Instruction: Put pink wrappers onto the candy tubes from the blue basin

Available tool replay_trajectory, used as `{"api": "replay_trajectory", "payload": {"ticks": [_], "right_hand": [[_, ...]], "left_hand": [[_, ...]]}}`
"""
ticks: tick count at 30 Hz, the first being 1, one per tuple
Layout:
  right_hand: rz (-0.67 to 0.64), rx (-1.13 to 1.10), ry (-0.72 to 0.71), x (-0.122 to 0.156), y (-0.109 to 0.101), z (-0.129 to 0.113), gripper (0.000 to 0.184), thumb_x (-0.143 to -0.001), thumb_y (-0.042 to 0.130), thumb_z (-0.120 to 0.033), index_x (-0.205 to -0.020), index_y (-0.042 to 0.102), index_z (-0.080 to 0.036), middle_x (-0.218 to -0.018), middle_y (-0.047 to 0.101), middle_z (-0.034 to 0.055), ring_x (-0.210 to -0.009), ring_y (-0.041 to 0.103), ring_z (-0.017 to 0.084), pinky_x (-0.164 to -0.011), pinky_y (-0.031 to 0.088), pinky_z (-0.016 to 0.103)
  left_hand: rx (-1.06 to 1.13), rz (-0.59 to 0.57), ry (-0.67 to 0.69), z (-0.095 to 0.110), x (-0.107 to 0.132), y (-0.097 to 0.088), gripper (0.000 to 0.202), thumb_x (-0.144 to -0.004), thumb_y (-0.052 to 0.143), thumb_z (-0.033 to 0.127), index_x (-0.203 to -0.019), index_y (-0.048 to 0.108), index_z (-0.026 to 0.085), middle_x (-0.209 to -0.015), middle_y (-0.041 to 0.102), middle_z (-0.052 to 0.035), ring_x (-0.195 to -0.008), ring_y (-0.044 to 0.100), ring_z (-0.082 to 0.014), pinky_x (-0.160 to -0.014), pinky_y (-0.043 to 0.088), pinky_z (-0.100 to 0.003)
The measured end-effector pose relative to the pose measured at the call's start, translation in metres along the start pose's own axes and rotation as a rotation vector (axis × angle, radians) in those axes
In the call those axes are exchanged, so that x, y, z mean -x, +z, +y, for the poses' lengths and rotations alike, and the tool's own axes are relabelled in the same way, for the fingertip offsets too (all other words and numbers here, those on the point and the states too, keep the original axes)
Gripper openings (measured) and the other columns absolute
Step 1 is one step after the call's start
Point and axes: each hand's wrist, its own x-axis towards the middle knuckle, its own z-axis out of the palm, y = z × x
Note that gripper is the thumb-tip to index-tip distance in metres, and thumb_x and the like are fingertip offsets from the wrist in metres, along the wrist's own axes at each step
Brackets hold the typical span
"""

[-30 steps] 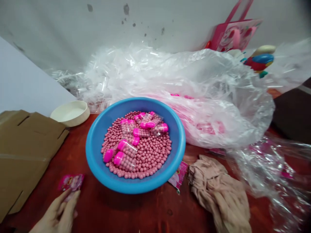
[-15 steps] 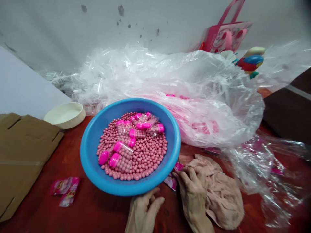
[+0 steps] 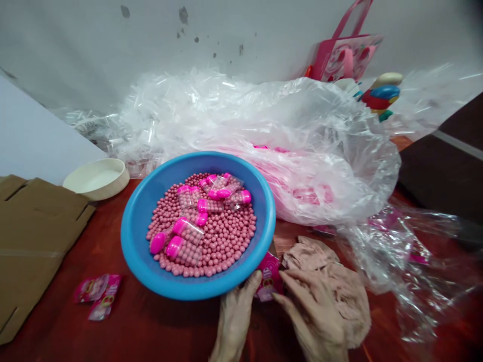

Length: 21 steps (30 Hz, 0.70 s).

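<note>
My left hand (image 3: 234,319) sits at the bottom of the frame, its fingertips at the lower rim of the blue basin (image 3: 136,236) and just beside a pink foil packet (image 3: 268,277). My right hand (image 3: 313,314) lies to the right of it, with the fingers stretched out toward the same packet and the tips at or very near its lower edge. The packet stands between my two hands, tucked against the outside of the basin. My grip looks narrow on the left and more spread on the right, but I cannot tell whether either hand is actually holding the packet.

The basin rests on the red-brown worktop (image 3: 64,322) at the centre of the frame. It holds a heap of pink beads (image 3: 226,236) with small clear bags of pink-capped capsules (image 3: 184,250) lying on top. A beige cloth (image 3: 345,294) lies bunched under my right hand's side, and crumpled clear plastic (image 3: 396,251) spreads to its right.

Two more pink packets (image 3: 98,296) lie at lower left, beside flattened cardboard (image 3: 37,236). A cream dish (image 3: 96,178) sits behind the cardboard, and a large clear plastic bag (image 3: 302,151) swells behind the basin.
</note>
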Motion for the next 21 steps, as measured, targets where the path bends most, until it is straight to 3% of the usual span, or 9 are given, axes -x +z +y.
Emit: {"api": "replay_trajectory", "payload": {"ticks": [3,5,8,11,13,16,21], "right_hand": [[-0.015,-0.043,0.166,-0.009,-0.001,0.0,0.043,-0.09,0.052,-0.032,-0.129,0.046,-0.016,-0.114,0.059,0.0146,-0.102,0.06,0.025,-0.077,0.056,0.037],[-0.08,-0.092,0.19,-0.017,-0.003,0.0,0.042,-0.088,0.053,-0.034,-0.127,0.05,-0.018,-0.114,0.063,0.0132,-0.102,0.063,0.025,-0.077,0.056,0.036],[-0.208,-0.201,0.151,-0.029,-0.009,0.0,0.018,-0.089,0.051,-0.029,-0.095,0.067,-0.024,-0.086,0.071,0.0013,-0.077,0.069,0.016,-0.066,0.057,0.024],[-0.219,-0.228,0.173,-0.037,-0.012,-0.001,0.023,-0.091,0.048,-0.026,-0.075,0.065,-0.022,-0.066,0.068,-0.002,-0.059,0.066,0.012,-0.055,0.054,0.019],[-0.177,-0.204,0.202,-0.037,-0.012,-0.004,0.02,-0.091,0.049,-0.024,-0.075,0.062,-0.02,-0.063,0.066,-0.0016,-0.056,0.065,0.012,-0.052,0.052,0.019],[-0.104,-0.152,0.184,-0.028,-0.006,-0.015,0.018,-0.092,0.047,-0.022,-0.079,0.059,-0.019,-0.063,0.064,-0.0001,-0.054,0.063,0.012,-0.05,0.049,0.019],[-0.028,-0.076,0.035,-0.012,0.015,-0.031,0.028,-0.094,0.036,-0.023,-0.073,0.053,-0.02,-0.052,0.056,-0.0013,-0.042,0.055,0.013,-0.043,0.041,0.023]], "left_hand": [[0.072,-0.121,-0.057,0.0,0.001,0.001,0.019,-0.079,0.057,0.037,-0.074,0.068,0.022,-0.076,0.069,-0.0023,-0.081,0.062,-0.0229,-0.086,0.045,-0.036],[0.114,-0.203,-0.087,0.0,0.003,0.002,0.018,-0.077,0.058,0.034,-0.067,0.066,0.021,-0.07,0.066,-0.0011,-0.074,0.06,-0.0213,-0.077,0.047,-0.033],[0.171,-0.271,-0.131,0.002,0.008,0.004,0.014,-0.074,0.06,0.029,-0.065,0.065,0.019,-0.072,0.065,-0.0008,-0.076,0.058,-0.0195,-0.075,0.045,-0.03],[0.253,-0.313,-0.205,-0.001,0.009,0.007,0.016,-0.067,0.063,0.028,-0.08,0.065,0.018,-0.077,0.067,-0.0016,-0.073,0.059,-0.0172,-0.07,0.046,-0.028],[0.292,-0.337,-0.265,-0.003,0.009,0.01,0.017,-0.065,0.064,0.03,-0.075,0.061,0.017,-0.065,0.065,-0.0017,-0.057,0.056,-0.0145,-0.055,0.043,-0.025],[0.302,-0.316,-0.297,-0.007,0.008,0.015,0.021,-0.07,0.056,0.037,-0.06,0.052,0.019,-0.045,0.055,0.0011,-0.04,0.045,-0.0115,-0.041,0.031,-0.022],[0.268,-0.16,-0.185,-0.01,0.018,0.021,0.016,-0.071,0.054,0.032,-0.059,0.054,0.021,-0.055,0.053,0.002,-0.055,0.05,-0.0135,-0.056,0.041,-0.024]]}}
